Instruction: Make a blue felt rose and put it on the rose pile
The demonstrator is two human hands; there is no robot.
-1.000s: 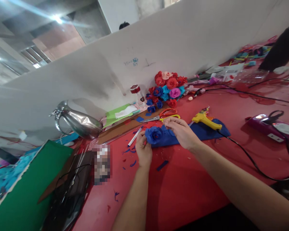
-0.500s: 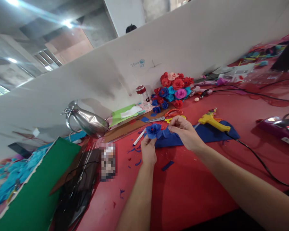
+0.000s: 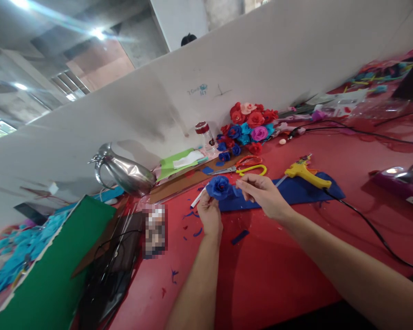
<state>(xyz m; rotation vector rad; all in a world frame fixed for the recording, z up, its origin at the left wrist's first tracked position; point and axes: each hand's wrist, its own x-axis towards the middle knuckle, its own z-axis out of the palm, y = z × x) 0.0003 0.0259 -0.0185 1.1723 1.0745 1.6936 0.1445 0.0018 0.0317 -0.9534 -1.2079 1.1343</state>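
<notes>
We see the red table [image 3: 278,275] lying wide and bare in front of our arms, with clutter only along the white wall [image 3: 261,59]. A blue sheet [image 3: 296,191] stretches left to right under the yellow glue gun [image 3: 304,173]. Our left hand [image 3: 209,215] grips the blue flower [image 3: 219,187] from below, bloom tipped up towards us, just above the sheet's left end. Our right hand [image 3: 263,195] pinches a blue petal strip beside it.

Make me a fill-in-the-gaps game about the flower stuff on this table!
1. The left hand holds a ____ paper rose.
2. The right hand pinches the rose's loose blue ____.
3. The glue gun lying on the blue sheet is ____.
4. The scissors lie on the ____ table.

Missing words: blue; strip; yellow; red
</notes>
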